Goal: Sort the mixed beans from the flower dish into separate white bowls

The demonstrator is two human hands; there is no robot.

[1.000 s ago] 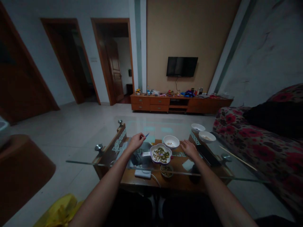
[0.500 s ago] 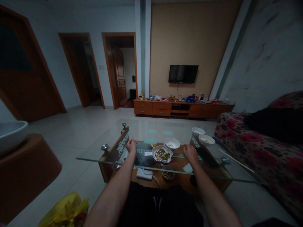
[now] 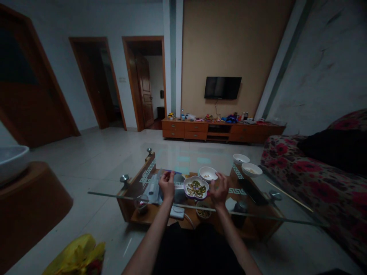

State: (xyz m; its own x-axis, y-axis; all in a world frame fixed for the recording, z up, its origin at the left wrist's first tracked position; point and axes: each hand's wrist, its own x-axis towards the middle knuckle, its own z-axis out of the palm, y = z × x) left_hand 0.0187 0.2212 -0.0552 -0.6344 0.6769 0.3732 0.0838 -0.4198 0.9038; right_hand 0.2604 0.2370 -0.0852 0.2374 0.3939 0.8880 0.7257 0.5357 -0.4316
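Observation:
On the glass table (image 3: 120, 195) lies a flower-shaped white dish with a purple edge (image 3: 196, 196), holding a mix of green and pale grains or beans. Its pale handle (image 3: 179, 186) points left. My left hand (image 3: 166, 185) is just left of that handle, fingers loosely bent and apart, with nothing visible in them. To the dish's right hovers my right hand (image 3: 220, 191), thumb and fingers spread and nothing seen between them. Behind the dish, a round white bowl (image 3: 208, 169) contains a few small pale pieces.
Two more white bowls (image 3: 241, 158) stand at the table's right end, near a dark flat object (image 3: 253, 191) and a thin stick (image 3: 289, 196). Under the glass are a white power strip (image 3: 177, 212) and a bowl of small pieces (image 3: 203, 211). A flowered sofa (image 3: 282, 152) flanks the right.
Both hands have moved inward toward the flower-shaped dish from the two sides. Their fingers, curled before, are now looser and apart. The dish and bowls stay in place.

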